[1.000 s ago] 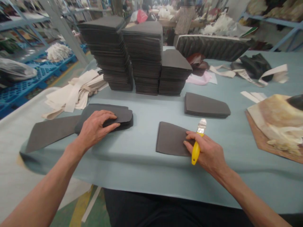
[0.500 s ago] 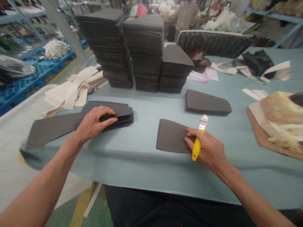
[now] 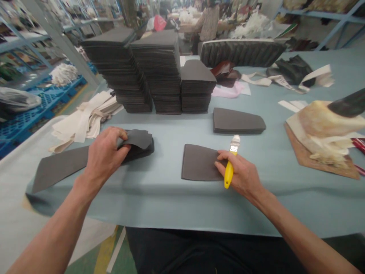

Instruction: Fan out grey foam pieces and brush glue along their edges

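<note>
The left hand (image 3: 104, 158) is closed in a pinch, thumb under and fingers over the near edge of the top sheet (image 3: 137, 139), which curls up off a small pile (image 3: 144, 149) on the table (image 3: 159, 198). That curl suggests a light, soft, foam-like sheet, best taken by an edge or corner. The right hand (image 3: 242, 176) is wrapped around a yellow-handled tool (image 3: 228, 176), its fingertips pressing a single sheet (image 3: 198, 167) flat. Tall stacks (image 3: 159, 72) stand behind.
</note>
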A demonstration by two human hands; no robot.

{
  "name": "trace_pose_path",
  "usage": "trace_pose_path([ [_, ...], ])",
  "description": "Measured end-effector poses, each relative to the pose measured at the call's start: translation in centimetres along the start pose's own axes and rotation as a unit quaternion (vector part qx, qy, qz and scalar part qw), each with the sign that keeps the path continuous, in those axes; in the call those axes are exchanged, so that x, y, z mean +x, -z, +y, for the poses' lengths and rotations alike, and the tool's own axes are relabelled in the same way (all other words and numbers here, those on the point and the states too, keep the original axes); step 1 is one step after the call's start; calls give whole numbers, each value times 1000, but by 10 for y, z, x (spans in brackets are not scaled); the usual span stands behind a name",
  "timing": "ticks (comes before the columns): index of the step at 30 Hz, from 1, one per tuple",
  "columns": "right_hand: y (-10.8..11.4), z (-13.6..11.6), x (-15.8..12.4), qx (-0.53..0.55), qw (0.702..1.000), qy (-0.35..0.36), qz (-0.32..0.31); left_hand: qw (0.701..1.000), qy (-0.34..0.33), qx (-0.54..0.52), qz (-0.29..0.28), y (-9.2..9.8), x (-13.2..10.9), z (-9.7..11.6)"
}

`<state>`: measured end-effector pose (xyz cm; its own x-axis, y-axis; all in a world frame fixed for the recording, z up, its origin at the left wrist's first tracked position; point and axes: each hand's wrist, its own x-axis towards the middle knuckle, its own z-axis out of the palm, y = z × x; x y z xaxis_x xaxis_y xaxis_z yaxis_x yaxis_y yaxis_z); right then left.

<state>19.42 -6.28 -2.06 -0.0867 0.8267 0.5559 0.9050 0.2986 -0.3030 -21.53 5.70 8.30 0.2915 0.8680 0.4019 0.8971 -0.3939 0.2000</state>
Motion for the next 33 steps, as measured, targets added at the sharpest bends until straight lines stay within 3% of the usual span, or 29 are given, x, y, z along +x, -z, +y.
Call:
trace_pose_path([
  [4,8,-7,0,29,1000,-1,7,994,-62,-7,90,-6,-24,55],
  [8,24,-30,3,75,997,-14,28,979,-88,-62,171,-43,-47,102],
  [11,31,-51,7,150,986,-66,0,966,-77,-135,208,-70,-57,122],
  [15,32,-74,13,264,943,-190,-72,959,-54,-187,204,-87,-63,133],
  [19,26,-90,22,309,917,-243,-70,953,-39,-207,220,-91,-66,136],
  [28,1,-115,45,347,898,-272,5,944,-4,-230,236,-98,-71,137],
  [33,-1,-118,54,349,908,-227,40,959,-13,-226,170,-96,-78,138],
])
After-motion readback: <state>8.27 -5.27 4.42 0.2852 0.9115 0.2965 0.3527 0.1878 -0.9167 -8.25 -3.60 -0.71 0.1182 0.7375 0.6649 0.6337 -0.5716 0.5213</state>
